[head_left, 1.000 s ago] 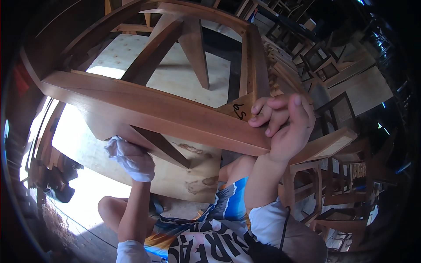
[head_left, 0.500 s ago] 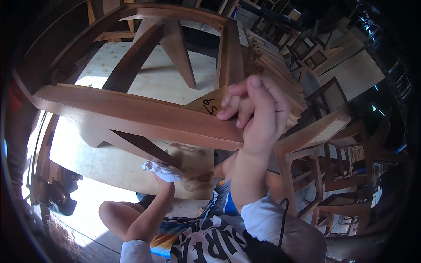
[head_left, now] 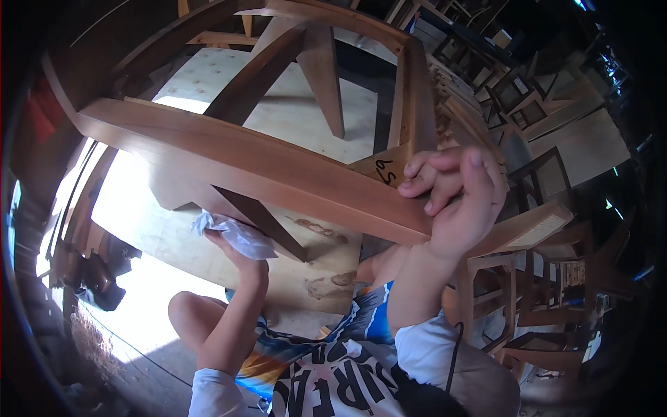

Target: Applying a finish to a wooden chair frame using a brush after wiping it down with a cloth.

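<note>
A brown wooden chair frame stands tilted across my front, with tapered legs reaching toward a pale plywood board. My left hand is closed around a crumpled white cloth. It presses the cloth near a slanted tapered leg below the front rail. At the frame's near right corner, my right hand curls over the wood, its heel against the rail end. Its fingertips lie by a light corner block with dark handwriting. The palm side is partly hidden.
Stacked wooden pieces lie beyond the frame on the right. Several more chair frames crowd the right side. Dark wooden parts stand at the left, beside bright sunlit floor. A thin black cord hangs by my right sleeve.
My left hand has moved the cloth up and left along the slanted leg. The chair frame and my right hand appear farther right in view; the right hand keeps its place at the corner.
</note>
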`<act>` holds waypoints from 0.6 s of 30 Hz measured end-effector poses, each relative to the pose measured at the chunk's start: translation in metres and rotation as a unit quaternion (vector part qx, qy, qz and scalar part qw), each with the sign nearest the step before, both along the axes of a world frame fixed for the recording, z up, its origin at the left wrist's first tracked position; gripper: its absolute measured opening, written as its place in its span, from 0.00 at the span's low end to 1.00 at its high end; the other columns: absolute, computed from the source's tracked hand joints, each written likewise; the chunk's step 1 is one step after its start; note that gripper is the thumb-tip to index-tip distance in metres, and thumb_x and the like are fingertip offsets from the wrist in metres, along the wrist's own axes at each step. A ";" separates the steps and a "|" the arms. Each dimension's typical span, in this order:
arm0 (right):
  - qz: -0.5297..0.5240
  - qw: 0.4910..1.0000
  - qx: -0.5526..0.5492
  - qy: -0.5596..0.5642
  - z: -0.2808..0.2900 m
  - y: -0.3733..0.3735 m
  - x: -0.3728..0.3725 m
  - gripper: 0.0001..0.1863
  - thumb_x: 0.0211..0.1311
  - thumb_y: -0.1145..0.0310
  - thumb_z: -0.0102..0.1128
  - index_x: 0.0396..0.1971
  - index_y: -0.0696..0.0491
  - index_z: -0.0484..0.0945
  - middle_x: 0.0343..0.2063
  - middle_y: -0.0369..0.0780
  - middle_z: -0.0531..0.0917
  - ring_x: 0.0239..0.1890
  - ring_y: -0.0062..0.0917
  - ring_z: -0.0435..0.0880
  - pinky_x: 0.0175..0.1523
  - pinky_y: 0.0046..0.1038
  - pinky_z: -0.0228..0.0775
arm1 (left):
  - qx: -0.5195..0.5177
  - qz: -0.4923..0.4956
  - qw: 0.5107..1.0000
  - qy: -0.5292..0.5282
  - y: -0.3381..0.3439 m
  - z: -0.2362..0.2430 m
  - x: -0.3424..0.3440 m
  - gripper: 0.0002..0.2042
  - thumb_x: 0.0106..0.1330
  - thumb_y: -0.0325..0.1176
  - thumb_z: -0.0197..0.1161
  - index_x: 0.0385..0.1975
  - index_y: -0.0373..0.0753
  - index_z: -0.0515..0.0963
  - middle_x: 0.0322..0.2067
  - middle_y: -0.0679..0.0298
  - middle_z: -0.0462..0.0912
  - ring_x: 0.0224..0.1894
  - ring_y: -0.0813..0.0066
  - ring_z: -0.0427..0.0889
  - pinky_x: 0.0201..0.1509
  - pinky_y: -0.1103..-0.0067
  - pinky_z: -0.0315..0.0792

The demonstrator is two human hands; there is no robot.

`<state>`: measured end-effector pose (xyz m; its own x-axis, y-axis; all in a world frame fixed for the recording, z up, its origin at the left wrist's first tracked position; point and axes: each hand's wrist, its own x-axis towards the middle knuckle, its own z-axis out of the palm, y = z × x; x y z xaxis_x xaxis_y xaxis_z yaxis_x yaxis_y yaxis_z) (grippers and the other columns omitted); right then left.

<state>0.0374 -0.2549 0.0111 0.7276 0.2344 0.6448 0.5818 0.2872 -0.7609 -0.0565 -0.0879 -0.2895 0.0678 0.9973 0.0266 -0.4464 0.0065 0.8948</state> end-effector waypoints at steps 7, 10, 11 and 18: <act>0.024 0.997 0.054 -0.043 -0.009 -0.002 0.008 0.19 0.73 0.65 0.46 0.24 0.60 0.76 0.05 0.38 0.68 0.12 0.25 0.74 0.34 0.33 0.76 | 0.170 -0.079 0.947 0.260 -0.052 0.012 -0.023 0.27 0.77 0.29 0.38 0.74 0.31 0.45 0.72 0.49 0.54 0.74 0.58 0.54 0.77 0.70 0.46; 0.045 0.995 0.072 -0.044 -0.011 0.003 0.010 0.19 0.73 0.64 0.45 0.24 0.60 0.75 0.05 0.39 0.68 0.12 0.25 0.74 0.33 0.33 0.76 | 0.207 -0.022 0.955 0.210 -0.011 0.018 -0.030 0.25 0.77 0.30 0.44 0.71 0.29 0.51 0.65 0.47 0.66 0.66 0.55 0.68 0.69 0.68 0.60; 0.048 0.996 0.065 -0.040 -0.011 0.000 0.010 0.19 0.73 0.64 0.45 0.24 0.60 0.75 0.05 0.39 0.68 0.12 0.25 0.74 0.33 0.33 0.76 | 0.177 -0.016 0.971 0.158 0.001 0.034 -0.028 0.24 0.77 0.31 0.45 0.69 0.30 0.53 0.62 0.48 0.68 0.63 0.56 0.71 0.66 0.68 0.62; 0.041 0.996 0.070 -0.045 -0.016 -0.001 0.017 0.22 0.74 0.60 0.40 0.26 0.60 0.75 0.04 0.39 0.67 0.11 0.28 0.73 0.34 0.35 0.76 | 0.175 0.005 0.944 0.280 -0.013 0.010 -0.026 0.23 0.74 0.31 0.44 0.68 0.33 0.55 0.52 0.46 0.76 0.52 0.50 0.80 0.54 0.64 0.72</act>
<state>0.0547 -0.2561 -0.0051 0.6471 0.1943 0.7372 0.6158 0.4369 -0.6557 -0.0829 -0.1009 -0.2792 0.1589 0.9348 0.3176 0.0995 -0.3352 0.9369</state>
